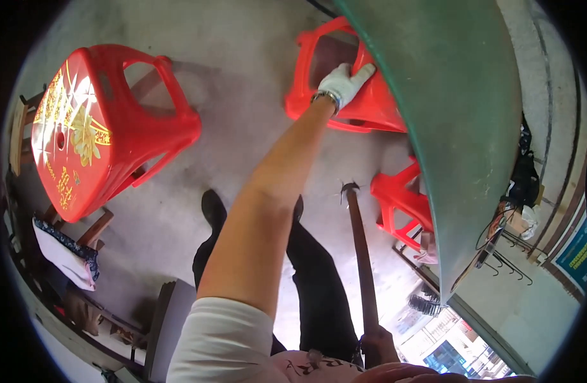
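Where the left hand (340, 86) rests — the stool (381, 107) is bright red.

Room: home or small shop, unclear
Floor (242, 38): bare grey, left of green tabletop (466, 96)
Stools (384, 107): red plastic, left of tabletop
Poster (578, 255): blue, right of tabletop

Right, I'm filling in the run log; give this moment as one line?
left hand: gloved, on red stool | right hand: grips long-handled tool | nearby: small red stool, green tabletop, patterned red stool
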A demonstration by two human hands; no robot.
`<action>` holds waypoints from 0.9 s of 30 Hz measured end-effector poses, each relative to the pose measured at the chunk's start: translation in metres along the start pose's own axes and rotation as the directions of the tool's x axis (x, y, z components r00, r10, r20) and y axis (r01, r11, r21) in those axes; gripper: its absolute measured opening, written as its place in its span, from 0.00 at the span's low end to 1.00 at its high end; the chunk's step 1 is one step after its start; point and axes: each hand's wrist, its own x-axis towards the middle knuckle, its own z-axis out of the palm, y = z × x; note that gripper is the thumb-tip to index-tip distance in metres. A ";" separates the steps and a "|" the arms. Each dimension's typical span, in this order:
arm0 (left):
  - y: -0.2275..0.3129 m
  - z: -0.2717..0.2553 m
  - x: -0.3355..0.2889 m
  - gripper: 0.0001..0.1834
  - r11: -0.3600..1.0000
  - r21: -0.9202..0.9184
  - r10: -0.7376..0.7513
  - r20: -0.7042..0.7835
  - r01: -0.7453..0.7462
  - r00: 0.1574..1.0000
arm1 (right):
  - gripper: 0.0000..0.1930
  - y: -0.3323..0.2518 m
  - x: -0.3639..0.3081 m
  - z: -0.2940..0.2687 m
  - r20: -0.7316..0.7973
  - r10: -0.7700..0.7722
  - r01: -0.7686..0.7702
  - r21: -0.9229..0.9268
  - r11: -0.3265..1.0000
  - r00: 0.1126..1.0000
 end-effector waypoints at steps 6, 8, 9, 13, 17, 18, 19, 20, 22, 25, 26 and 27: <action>-0.032 -0.087 -0.161 0.35 0.847 -0.526 -0.263 -0.293 0.075 0.919 | 0.15 0.025 0.000 -0.015 0.171 0.004 -0.036 0.188 0.982 0.985; -0.074 -0.119 -0.208 0.33 0.706 -0.694 -0.382 -0.202 0.143 0.902 | 0.16 0.008 -0.016 -0.013 0.126 0.001 0.001 -0.008 1.000 0.992; -0.090 -0.129 -0.235 0.31 0.631 -0.770 -0.401 -0.217 0.096 0.890 | 0.17 0.004 -0.019 -0.014 0.090 -0.020 0.026 -0.072 0.997 0.996; -0.197 -0.212 -0.363 0.30 0.309 -0.950 -0.363 -0.070 0.050 0.929 | 0.16 0.008 -0.004 -0.011 0.066 -0.134 0.145 -0.188 0.971 0.989; -0.258 -0.237 -0.456 0.26 0.112 -0.985 -0.304 0.091 0.130 0.948 | 0.16 -0.044 -0.004 -0.007 0.090 -0.079 0.089 -0.115 0.989 0.993; -0.257 -0.230 -0.471 0.26 0.098 -0.986 -0.305 0.097 0.132 0.947 | 0.15 -0.049 0.002 -0.006 0.080 -0.070 0.080 -0.133 0.988 0.994; -0.257 -0.226 -0.481 0.25 0.078 -0.990 -0.326 0.090 0.122 0.941 | 0.15 -0.061 -0.002 0.000 0.044 -0.109 0.114 -0.123 0.986 0.993; -0.252 -0.232 -0.496 0.24 0.079 -0.991 -0.356 0.073 0.108 0.931 | 0.16 -0.073 -0.005 0.010 0.032 -0.142 0.145 -0.112 0.983 0.989; -0.242 -0.221 -0.512 0.22 0.054 -0.996 -0.403 0.043 0.071 0.914 | 0.15 -0.100 -0.005 0.017 0.063 -0.188 0.194 -0.104 0.975 0.980; -0.223 -0.214 -0.507 0.19 0.045 -0.999 -0.459 -0.038 -0.019 0.887 | 0.09 -0.155 0.016 0.058 0.112 -0.308 0.310 0.004 0.951 0.945; -0.214 -0.210 -0.499 0.19 0.037 -0.998 -0.473 -0.060 -0.048 0.879 | 0.10 -0.175 0.026 0.069 0.095 -0.326 0.328 -0.005 0.945 0.940; -0.182 -0.209 -0.476 0.16 0.367 -0.930 -0.520 -0.176 0.033 0.836 | 0.10 -0.198 0.031 0.080 0.075 -0.348 0.352 -0.044 0.935 0.934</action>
